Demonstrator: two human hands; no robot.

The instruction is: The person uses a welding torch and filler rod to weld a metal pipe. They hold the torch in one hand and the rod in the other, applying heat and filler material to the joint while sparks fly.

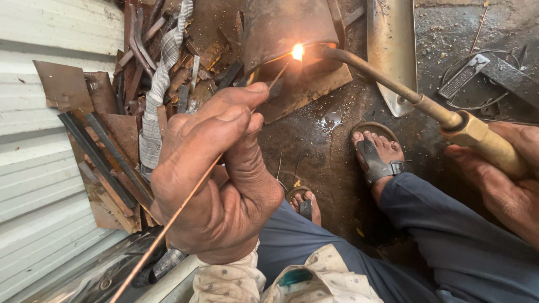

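Squatting person brazes rusty metal cylinder (pixel 281 28) on far floor. Left hand (pixel 216 179), near centre, fingers pinched tight on thin filler rod (pixel 179 205), angling tip into flame (pixel 297 52). Right hand (pixel 508 174), near right, wrapped around torch (pixel 432 109) handle, nozzle aimed left at seam. Scrap strips (pixel 112 151) piled left.

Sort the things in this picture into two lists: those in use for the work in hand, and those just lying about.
In use:
left hand
thin copper-coloured filler rod
right hand
gas torch
flame
rusty metal cylinder

Lying about:
pile of scrap metal strips
checked cloth
coil of wire
corrugated sheet
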